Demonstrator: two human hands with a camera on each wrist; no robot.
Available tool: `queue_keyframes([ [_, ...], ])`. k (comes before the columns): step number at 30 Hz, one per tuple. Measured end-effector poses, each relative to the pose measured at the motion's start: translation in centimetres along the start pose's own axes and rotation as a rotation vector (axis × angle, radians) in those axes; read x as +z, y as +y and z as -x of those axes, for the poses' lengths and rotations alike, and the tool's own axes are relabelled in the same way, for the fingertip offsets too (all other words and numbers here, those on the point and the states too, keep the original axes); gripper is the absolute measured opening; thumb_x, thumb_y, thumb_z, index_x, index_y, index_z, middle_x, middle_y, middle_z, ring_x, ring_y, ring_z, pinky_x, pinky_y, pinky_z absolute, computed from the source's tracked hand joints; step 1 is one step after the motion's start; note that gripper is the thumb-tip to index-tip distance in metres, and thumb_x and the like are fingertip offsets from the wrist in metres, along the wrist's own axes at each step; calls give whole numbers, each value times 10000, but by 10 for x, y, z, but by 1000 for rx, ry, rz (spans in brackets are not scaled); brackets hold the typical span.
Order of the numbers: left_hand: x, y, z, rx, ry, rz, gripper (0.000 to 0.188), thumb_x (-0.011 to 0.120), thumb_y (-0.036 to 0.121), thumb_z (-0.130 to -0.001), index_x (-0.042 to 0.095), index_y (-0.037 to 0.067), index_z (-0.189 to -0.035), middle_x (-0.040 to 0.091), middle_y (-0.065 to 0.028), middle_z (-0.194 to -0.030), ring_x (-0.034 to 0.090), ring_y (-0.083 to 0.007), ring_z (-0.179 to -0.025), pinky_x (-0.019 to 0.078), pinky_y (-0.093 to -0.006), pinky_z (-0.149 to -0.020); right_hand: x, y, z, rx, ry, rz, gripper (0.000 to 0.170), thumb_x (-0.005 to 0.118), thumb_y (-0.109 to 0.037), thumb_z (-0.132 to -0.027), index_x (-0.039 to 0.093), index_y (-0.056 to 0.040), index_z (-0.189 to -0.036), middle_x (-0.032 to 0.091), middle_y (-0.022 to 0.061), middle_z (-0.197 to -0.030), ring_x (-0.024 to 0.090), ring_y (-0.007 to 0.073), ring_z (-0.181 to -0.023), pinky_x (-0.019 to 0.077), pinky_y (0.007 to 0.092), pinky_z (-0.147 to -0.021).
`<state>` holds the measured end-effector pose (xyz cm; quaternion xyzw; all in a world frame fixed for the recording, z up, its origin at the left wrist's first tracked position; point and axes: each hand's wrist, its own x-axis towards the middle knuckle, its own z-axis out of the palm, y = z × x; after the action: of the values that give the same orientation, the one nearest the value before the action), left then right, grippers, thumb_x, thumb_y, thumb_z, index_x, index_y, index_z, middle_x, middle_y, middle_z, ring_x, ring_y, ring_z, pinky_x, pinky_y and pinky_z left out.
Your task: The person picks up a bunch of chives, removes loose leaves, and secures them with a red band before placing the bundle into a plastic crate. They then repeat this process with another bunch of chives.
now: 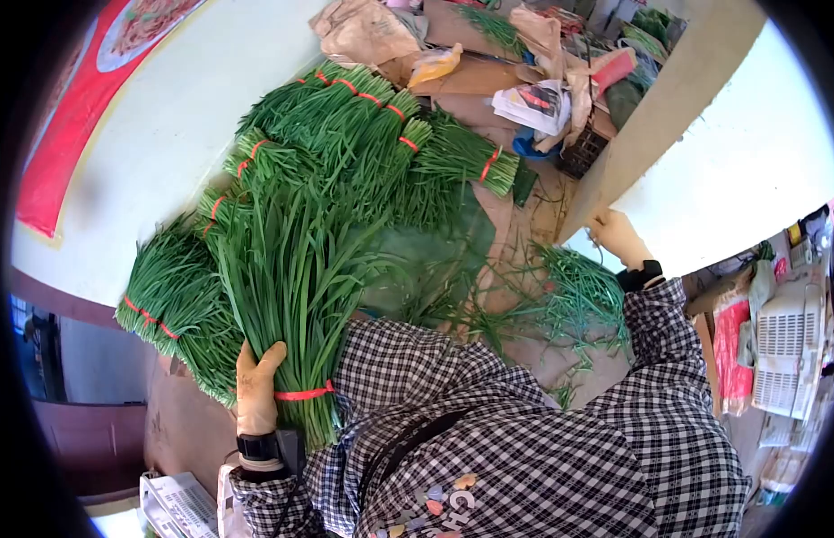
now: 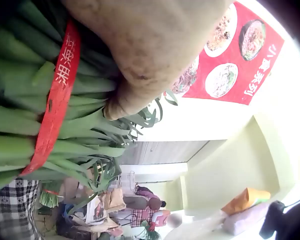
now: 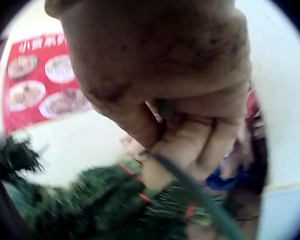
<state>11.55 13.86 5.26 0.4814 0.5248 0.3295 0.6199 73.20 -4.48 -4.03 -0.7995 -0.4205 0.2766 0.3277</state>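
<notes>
A large bundle of green garlic chives (image 1: pixel 296 278), bound near its cut ends by a red band (image 1: pixel 304 394), stands up in front of the person's left side. My left hand (image 1: pixel 257 386) grips it from the side just above the band, the thumb laid against the stalks. In the left wrist view the red band (image 2: pixel 55 100) carries white characters. Out to the right, my right hand (image 1: pixel 619 237) is raised beside a pale panel. Its thumb and curled fingers pinch a single chive leaf (image 3: pixel 202 195), seen in the right wrist view.
Several tied chive bundles (image 1: pixel 336 117) are piled against the white wall, with another bundle (image 1: pixel 170 296) at the left. Loose chive leaves (image 1: pixel 583 291) lie scattered at the right. Cardboard and paper (image 1: pixel 462 72) clutter the back. An upright post (image 1: pixel 668 108) stands near the right hand.
</notes>
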Motion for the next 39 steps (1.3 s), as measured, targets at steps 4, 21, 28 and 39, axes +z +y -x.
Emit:
queue_keyframes([
  [4, 8, 8, -2, 79, -2, -88, 509, 676, 84, -954, 528, -38, -1425, 675, -123, -1274, 656, -215, -1084, 527, -330, -979, 12, 36, 20, 67, 245, 822, 540, 750, -274, -888, 614, -1, -1335, 740, 218, -1141, 714, 389, -1047, 546, 498, -936],
  [21, 59, 12, 63, 894, 110, -1375, 945, 879, 432, -758, 465, 111, -1545, 537, -145, -1387, 544, -340, -1228, 430, -480, -1031, 259, -183, 19, -716, -828, -842, 331, 519, -95, -1091, 640, -12, -1387, 690, 59, -1346, 626, 160, -1170, 484, 299, -1032],
  [28, 31, -22, 5, 535, -112, -826, 1170, 904, 339, -823, 159, -75, -1625, 521, -279, -1487, 546, -380, -1361, 430, -408, -1148, 306, -161, 6, -1007, -1055, -1510, 623, 727, -451, -917, 638, -52, -1387, 587, 174, -1477, 404, 420, -1464, 306, 555, -1217],
  [39, 46, -24, -5, 328, -111, -300, 709, 763, 64, -930, 412, 2, -1543, 555, -117, -1425, 557, -220, -1277, 440, -360, -1119, 188, -178, 18, -122, -650, -594, 322, 574, -189, -1086, 590, -8, -1352, 663, 121, -1324, 652, 228, -1107, 525, 383, -963],
])
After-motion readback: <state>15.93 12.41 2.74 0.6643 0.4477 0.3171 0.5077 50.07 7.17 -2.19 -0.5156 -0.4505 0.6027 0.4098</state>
